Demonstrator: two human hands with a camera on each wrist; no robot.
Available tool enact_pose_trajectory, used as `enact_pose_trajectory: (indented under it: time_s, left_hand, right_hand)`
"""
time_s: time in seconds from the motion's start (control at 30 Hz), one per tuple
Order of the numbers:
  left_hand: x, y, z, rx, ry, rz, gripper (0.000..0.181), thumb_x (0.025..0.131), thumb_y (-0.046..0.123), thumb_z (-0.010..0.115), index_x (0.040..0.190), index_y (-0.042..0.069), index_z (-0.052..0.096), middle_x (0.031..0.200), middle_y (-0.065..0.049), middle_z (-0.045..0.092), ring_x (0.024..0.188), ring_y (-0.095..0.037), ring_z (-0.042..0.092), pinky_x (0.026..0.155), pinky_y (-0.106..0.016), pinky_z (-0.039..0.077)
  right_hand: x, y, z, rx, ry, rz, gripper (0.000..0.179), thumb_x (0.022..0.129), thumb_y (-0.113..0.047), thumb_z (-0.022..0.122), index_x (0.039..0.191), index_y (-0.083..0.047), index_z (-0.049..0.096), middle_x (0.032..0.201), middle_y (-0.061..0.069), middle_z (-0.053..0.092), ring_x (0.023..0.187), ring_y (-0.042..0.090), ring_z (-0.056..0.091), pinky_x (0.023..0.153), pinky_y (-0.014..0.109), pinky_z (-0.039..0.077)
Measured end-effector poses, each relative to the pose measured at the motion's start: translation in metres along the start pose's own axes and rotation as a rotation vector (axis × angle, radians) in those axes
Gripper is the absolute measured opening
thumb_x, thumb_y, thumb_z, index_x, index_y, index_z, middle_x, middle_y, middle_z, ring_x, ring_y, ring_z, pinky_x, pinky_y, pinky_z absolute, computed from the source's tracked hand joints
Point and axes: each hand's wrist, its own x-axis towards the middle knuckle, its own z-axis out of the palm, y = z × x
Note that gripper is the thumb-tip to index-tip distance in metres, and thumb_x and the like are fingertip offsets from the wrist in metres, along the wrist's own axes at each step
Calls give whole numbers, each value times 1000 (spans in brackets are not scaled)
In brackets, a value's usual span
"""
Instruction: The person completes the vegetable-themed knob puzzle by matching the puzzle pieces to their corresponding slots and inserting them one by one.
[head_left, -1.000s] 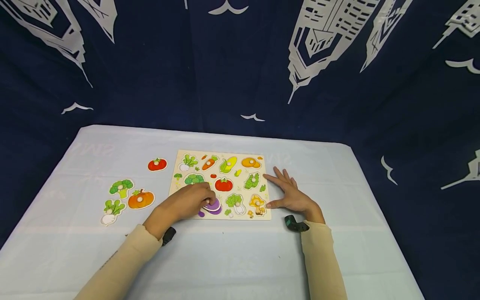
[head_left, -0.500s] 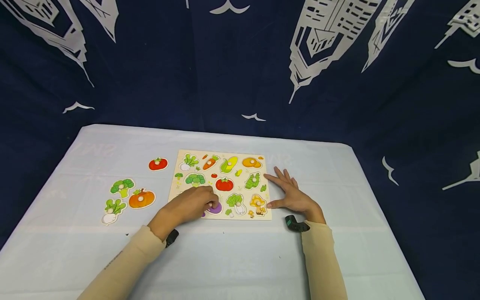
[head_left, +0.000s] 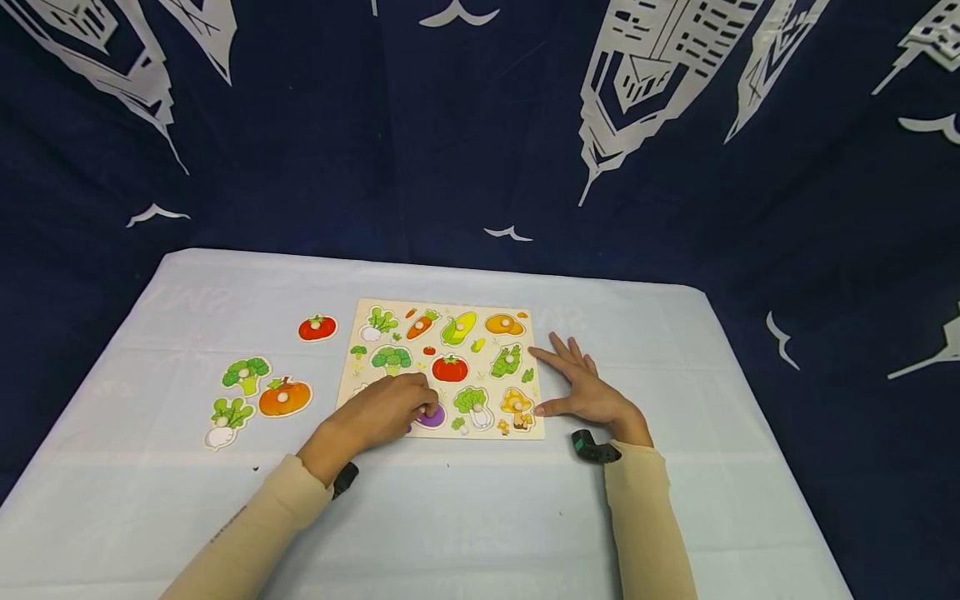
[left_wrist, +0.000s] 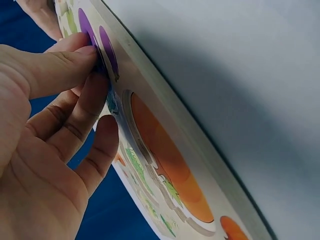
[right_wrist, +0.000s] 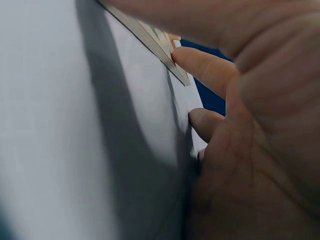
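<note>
A vegetable knob puzzle board [head_left: 346, 385] lies flat on the white table. My left hand [head_left: 384, 408] is over its lower left part, thumb and forefinger pinching at the purple eggplant piece [head_left: 432, 417]. Most of that piece is hidden by the fingers. In the left wrist view the fingertips [left_wrist: 89, 51] meet right at the purple shape, beside the bare pumpkin recess [left_wrist: 167, 150]. My right hand [head_left: 585, 392] is spread at the board's right edge, thumb and forefinger touching that edge. Seen from the right wrist, the forefinger [right_wrist: 202, 67] rests against the board's rim.
Left of the board lie loose pieces: a tomato [head_left: 317, 328], a broccoli [head_left: 246, 376], a pumpkin [head_left: 284, 398] and a radish [head_left: 228, 423]. On the board are a carrot [head_left: 422, 325], a corn cob [head_left: 458, 329] and a mushroom [head_left: 517, 403]. A dark blue patterned curtain [head_left: 337, 150] hangs behind the table.
My left hand has shifted slightly right and lower over the purple piece, which sat visibly raised and offset a second ago. The right hand has stayed at the board's edge.
</note>
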Motion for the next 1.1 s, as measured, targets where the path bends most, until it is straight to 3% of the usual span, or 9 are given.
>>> enact_pose_trajectory:
  time_s: [0.37,0.7,0.97,1.1]
  left_hand:
    - [-2,1,0,34,11,-22,16,89,2,72,100,14,72,94,3,63,89,-15,60,85,-34,55]
    - [-7,-2,1,8,32,-43,16,90,7,73,104,15,72,98,4,63,92,-14,59,89,-37,53]
    - [-13,-4,-8,-16,33,-112,21,89,11,75,110,15,72,104,3,64,99,-15,58,97,-38,53]
    - [-18,-7,-13,-33,48,-118,22,89,9,74,110,15,72,103,3,64,95,-14,58,93,-38,54]
  right_hand:
    - [0,0,-1,-4,9,-2,102,71,-36,90,156,-23,37,170,13,0,154,38,-15,120,65,-11]
    - [1,0,1,0,6,19,102,69,-37,91,155,-24,38,170,11,1,155,35,-15,121,63,-11]
    - [1,1,1,4,10,17,102,69,-37,91,155,-24,38,170,11,1,155,35,-16,121,63,-11]
    - [1,1,1,3,8,14,103,69,-37,91,156,-24,38,170,11,1,155,36,-16,120,63,-12]
